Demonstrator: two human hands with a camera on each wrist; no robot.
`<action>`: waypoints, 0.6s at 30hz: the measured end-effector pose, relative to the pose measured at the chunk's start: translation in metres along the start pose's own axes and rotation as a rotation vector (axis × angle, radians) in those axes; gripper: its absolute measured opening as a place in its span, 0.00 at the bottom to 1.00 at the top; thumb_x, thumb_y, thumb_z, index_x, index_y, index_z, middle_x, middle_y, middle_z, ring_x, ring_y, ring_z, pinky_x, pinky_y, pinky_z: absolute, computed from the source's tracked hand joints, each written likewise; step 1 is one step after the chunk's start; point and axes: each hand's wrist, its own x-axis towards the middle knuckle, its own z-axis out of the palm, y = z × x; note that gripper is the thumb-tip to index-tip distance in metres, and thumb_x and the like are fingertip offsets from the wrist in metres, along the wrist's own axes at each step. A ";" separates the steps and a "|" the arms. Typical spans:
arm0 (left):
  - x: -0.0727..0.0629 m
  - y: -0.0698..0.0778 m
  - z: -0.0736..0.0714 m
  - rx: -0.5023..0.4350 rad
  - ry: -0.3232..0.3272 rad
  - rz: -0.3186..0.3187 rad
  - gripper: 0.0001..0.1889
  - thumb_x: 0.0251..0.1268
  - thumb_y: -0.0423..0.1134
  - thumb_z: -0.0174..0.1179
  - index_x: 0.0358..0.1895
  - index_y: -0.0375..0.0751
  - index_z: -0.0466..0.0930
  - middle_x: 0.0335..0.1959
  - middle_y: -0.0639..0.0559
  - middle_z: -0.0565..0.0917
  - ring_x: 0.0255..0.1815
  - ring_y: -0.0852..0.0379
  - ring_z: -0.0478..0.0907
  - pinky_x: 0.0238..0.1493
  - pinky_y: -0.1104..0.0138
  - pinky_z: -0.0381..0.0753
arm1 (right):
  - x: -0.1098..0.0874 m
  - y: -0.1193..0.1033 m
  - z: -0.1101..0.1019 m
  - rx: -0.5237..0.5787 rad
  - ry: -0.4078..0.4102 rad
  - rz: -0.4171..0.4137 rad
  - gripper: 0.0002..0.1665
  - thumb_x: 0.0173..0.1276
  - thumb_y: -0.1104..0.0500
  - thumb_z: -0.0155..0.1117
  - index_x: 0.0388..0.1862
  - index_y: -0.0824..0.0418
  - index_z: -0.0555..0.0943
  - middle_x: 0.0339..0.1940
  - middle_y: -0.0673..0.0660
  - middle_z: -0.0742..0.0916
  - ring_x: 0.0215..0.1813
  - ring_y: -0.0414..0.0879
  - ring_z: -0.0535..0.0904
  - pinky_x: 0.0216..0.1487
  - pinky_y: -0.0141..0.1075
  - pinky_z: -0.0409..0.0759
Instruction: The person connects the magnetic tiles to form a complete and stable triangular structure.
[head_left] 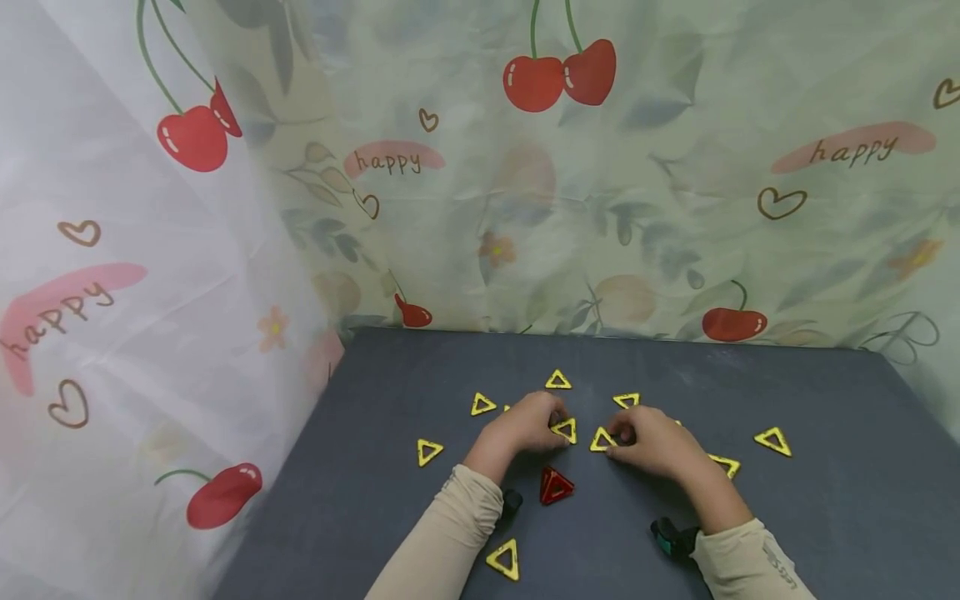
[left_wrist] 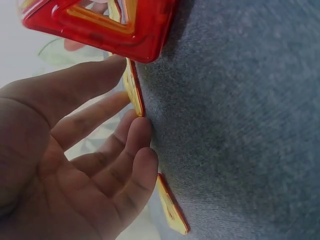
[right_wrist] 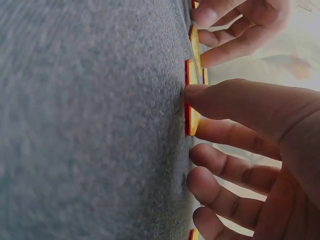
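Note:
My left hand pinches a yellow triangle tile with an open centre, low over the dark table. In the left wrist view, thumb and index finger meet at this tile while the other fingers curl loosely. Just to its right, my right hand holds a second yellow triangle tile. The right wrist view has the thumb on the face of that tile and the index finger at its edge. A small gap parts the two tiles in the head view. Nearer me, between the forearms, sits a red triangular piece.
More yellow triangle tiles lie scattered on the table: one at the back, one far left, one far right and one by the left forearm. Printed cloth hangs behind and at the left.

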 end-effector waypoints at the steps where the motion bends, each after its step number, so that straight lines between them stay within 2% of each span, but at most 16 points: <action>1: -0.001 0.001 -0.001 -0.008 -0.006 -0.004 0.18 0.68 0.38 0.74 0.59 0.39 0.87 0.47 0.47 0.87 0.41 0.59 0.81 0.47 0.65 0.82 | 0.001 0.000 0.001 0.005 -0.002 -0.008 0.14 0.63 0.53 0.81 0.45 0.57 0.89 0.31 0.50 0.83 0.33 0.42 0.75 0.37 0.42 0.75; 8: -0.003 0.003 -0.002 -0.036 -0.021 -0.005 0.14 0.66 0.36 0.75 0.53 0.40 0.88 0.38 0.50 0.85 0.33 0.62 0.77 0.40 0.67 0.79 | 0.006 -0.001 0.006 0.033 -0.011 -0.070 0.13 0.63 0.57 0.82 0.45 0.58 0.90 0.32 0.50 0.84 0.34 0.41 0.76 0.38 0.41 0.76; 10: -0.006 0.007 -0.003 -0.053 -0.035 -0.016 0.13 0.65 0.34 0.75 0.52 0.39 0.88 0.37 0.49 0.85 0.32 0.62 0.77 0.39 0.68 0.78 | 0.006 -0.003 0.006 0.043 -0.014 -0.101 0.13 0.64 0.57 0.81 0.45 0.58 0.90 0.33 0.50 0.85 0.35 0.42 0.77 0.40 0.41 0.77; 14: -0.007 0.007 0.000 -0.064 -0.046 -0.018 0.13 0.64 0.34 0.76 0.50 0.40 0.88 0.37 0.49 0.85 0.32 0.62 0.77 0.37 0.70 0.76 | 0.008 -0.005 0.008 0.061 -0.021 -0.166 0.14 0.64 0.58 0.81 0.46 0.59 0.89 0.36 0.51 0.85 0.38 0.43 0.79 0.41 0.41 0.77; 18: -0.008 0.007 0.001 -0.069 -0.039 -0.011 0.14 0.63 0.34 0.77 0.50 0.40 0.88 0.37 0.48 0.86 0.32 0.62 0.76 0.36 0.70 0.76 | 0.009 -0.004 0.009 0.063 -0.026 -0.177 0.13 0.64 0.58 0.81 0.45 0.59 0.89 0.37 0.51 0.85 0.38 0.43 0.78 0.40 0.39 0.77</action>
